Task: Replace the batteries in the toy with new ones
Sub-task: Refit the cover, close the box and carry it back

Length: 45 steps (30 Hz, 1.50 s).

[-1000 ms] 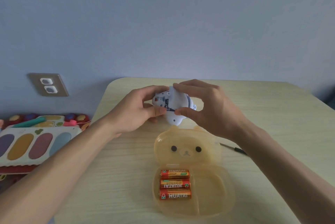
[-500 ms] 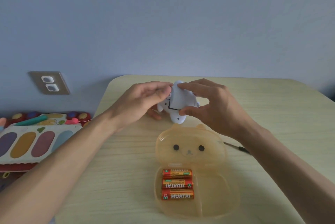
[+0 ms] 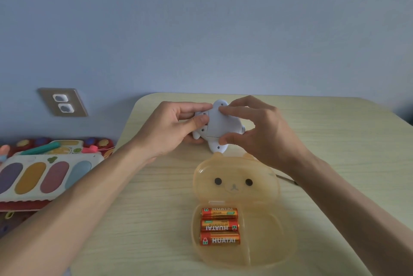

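A small white toy (image 3: 215,127) is held above the far middle of the table, its underside with the closed battery cover facing me. My left hand (image 3: 169,128) grips its left side, thumb on the underside. My right hand (image 3: 259,132) pinches the toy's right part between index finger on top and thumb below. Nearer to me lies an open, translucent orange bear-shaped box (image 3: 263,240). Three orange batteries (image 3: 220,226) lie side by side in its left compartment.
A thin dark tool (image 3: 287,179) lies on the pale wooden table (image 3: 346,146), mostly hidden behind my right wrist. Colourful toys, one a white board with coloured ovals (image 3: 42,176), sit left of the table. A wall socket (image 3: 62,102) is on the wall.
The toy's battery bay, open with its contents showing a second ago, is now covered by the white lid. Both hands shifted slightly with the toy, my right fingers now on the lid.
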Motion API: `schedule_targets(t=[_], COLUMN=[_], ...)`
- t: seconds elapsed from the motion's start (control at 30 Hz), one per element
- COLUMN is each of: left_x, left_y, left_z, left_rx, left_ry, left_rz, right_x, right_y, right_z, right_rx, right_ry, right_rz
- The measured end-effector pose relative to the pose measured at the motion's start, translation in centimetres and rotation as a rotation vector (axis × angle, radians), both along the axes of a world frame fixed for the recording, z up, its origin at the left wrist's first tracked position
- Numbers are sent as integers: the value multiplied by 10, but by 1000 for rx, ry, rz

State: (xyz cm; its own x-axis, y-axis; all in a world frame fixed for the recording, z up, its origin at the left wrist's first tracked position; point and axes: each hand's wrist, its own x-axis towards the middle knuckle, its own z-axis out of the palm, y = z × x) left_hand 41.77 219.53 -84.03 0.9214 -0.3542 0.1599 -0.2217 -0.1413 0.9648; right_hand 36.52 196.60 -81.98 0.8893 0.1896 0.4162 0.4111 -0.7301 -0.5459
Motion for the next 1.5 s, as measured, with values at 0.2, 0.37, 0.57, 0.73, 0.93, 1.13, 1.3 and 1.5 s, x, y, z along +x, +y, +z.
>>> schedule_targets(t=[0.2, 0.37, 0.57, 0.73, 0.93, 1.13, 1.3, 1.5], left_x=[1, 3, 1, 4, -16, -67, -85, -87], left_y=[6, 6, 4, 9, 26, 44, 35, 32], left_z=[0, -2, 5, 8, 20, 17, 22, 25], left_rx=[26, 77, 195, 359, 384, 342, 288, 248], left_ry=[36, 45, -6, -76, -194, 59, 230, 294], left_rz=[-99, -78, -84, -15, 118, 53, -24, -38], right_x=[0, -9, -23, -40, -64, -83, -86, -89], right_y=[-4, -24, -60, -73, -79, -76, -62, -54], right_z=[5, 23, 25, 18, 26, 30, 29, 30], right_rx=[-11, 7, 21, -70, -36, 11, 87, 245], right_ry=[29, 93, 138, 220, 375, 526, 606, 622], right_rz=[-23, -87, -152, -124, -80, -22, -4, -78])
